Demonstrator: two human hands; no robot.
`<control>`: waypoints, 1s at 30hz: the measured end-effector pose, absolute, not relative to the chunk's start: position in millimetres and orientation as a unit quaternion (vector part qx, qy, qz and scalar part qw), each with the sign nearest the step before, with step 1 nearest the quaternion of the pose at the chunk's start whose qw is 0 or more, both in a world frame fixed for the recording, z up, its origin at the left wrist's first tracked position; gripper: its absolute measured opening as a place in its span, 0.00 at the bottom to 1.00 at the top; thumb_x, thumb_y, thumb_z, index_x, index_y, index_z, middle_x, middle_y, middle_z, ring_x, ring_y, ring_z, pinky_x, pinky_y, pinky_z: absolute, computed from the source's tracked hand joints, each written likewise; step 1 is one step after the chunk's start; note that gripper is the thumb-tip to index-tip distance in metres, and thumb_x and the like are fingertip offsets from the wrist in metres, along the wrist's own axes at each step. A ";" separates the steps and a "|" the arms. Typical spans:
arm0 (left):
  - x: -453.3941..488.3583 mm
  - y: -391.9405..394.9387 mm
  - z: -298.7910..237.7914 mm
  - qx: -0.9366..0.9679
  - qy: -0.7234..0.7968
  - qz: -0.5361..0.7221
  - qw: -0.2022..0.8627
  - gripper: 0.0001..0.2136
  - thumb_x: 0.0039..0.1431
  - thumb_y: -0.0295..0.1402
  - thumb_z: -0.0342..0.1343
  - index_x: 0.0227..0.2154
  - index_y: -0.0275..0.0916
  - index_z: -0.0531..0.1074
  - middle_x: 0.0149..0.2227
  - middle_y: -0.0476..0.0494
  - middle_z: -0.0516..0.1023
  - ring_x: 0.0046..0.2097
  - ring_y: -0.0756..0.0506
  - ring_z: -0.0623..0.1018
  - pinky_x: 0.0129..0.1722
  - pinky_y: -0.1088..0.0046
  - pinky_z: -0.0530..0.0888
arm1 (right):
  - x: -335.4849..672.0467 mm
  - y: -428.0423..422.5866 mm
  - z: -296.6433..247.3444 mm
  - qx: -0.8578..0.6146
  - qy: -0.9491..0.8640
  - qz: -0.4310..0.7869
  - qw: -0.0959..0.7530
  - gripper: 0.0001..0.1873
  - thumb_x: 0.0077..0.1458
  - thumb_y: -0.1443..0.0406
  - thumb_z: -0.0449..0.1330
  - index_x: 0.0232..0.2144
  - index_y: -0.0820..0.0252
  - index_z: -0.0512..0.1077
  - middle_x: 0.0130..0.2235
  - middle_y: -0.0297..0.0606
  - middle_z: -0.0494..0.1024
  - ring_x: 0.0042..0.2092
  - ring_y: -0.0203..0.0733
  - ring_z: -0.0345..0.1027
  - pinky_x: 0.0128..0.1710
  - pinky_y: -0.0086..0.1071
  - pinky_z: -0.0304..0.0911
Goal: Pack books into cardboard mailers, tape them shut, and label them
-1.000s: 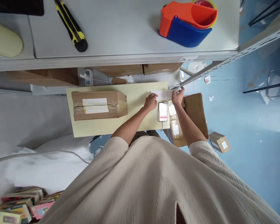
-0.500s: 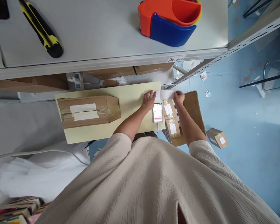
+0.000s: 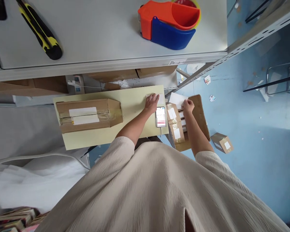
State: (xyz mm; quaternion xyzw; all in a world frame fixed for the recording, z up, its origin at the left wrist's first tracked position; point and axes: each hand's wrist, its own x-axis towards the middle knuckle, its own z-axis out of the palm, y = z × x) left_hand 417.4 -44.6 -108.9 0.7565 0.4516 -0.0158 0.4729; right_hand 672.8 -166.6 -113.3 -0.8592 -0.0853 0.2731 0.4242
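My left hand (image 3: 151,102) lies with its fingers stretched out over white paper (image 3: 161,99) at the far edge of the pale yellow board (image 3: 135,112). My right hand (image 3: 188,105) pinches the edge of a white label sheet (image 3: 177,98), held in the air past the board's right end and apart from the paper under my left hand. Just below my left hand, a phone (image 3: 160,116) with a lit screen rests on the board. Under my right forearm stands an open carton (image 3: 200,112) with several small labelled boxes (image 3: 175,124) in it.
A long taped cardboard box (image 3: 91,116) lies on the board's left part. On the grey shelf (image 3: 99,32) above are a yellow-black box cutter (image 3: 42,32) and an orange-blue tape dispenser (image 3: 169,25). A small box (image 3: 221,142) sits on the blue floor at right.
My right hand has moved right and slightly toward me with the white label sheet, which has come away from the paper under my left hand and now tilts. The left hand stays in place.
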 end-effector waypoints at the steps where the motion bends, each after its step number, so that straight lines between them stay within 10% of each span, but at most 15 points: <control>1: 417.5 -45.1 -104.7 0.755 0.451 0.005 0.476 0.41 0.60 0.26 0.65 0.78 0.37 0.72 0.84 0.22 0.62 0.87 0.21 0.54 0.87 0.36 0.48 | 672.1 -168.7 -107.5 -0.846 -0.082 0.289 0.439 0.16 0.58 0.48 0.66 0.37 0.51 0.71 0.37 0.36 0.78 0.42 0.47 0.75 0.40 0.39 0.78; 7: 413.1 -55.8 -64.5 0.678 0.491 0.175 0.519 0.18 0.81 0.33 0.54 0.66 0.43 0.78 0.70 0.31 0.80 0.75 0.32 0.76 0.77 0.54 0.71 | 632.5 -156.1 -73.1 -0.786 -0.153 0.372 0.470 0.22 0.58 0.44 0.70 0.38 0.51 0.72 0.38 0.34 0.78 0.44 0.46 0.75 0.43 0.38 0.77; 15: 351.1 -78.9 22.6 0.637 0.498 0.328 0.488 0.02 0.80 0.33 0.62 0.50 0.45 0.77 0.57 0.39 0.85 0.58 0.39 0.85 0.63 0.63 0.80 | 519.9 -107.3 -12.6 -0.717 -0.350 0.369 0.477 0.23 0.67 0.41 0.67 0.43 0.52 0.74 0.41 0.38 0.83 0.44 0.47 0.78 0.49 0.41 0.78; 22: 269.5 -70.6 55.0 0.481 0.499 0.485 0.533 0.15 0.75 0.49 0.72 0.42 0.45 0.76 0.46 0.42 0.88 0.52 0.41 0.88 0.57 0.63 0.82 | 404.1 -97.1 46.5 -0.591 -0.584 0.282 0.479 0.15 0.77 0.47 0.60 0.50 0.48 0.76 0.54 0.43 0.86 0.52 0.51 0.80 0.56 0.49 0.80; 30: 139.9 -72.4 74.6 0.397 0.467 0.535 0.582 0.14 0.65 0.41 0.73 0.33 0.44 0.74 0.35 0.50 0.82 0.41 0.46 0.84 0.50 0.65 0.83 | 299.4 -91.9 79.2 -0.522 -0.633 0.321 0.473 0.21 0.74 0.42 0.67 0.51 0.49 0.80 0.55 0.45 0.87 0.52 0.53 0.82 0.59 0.53 0.81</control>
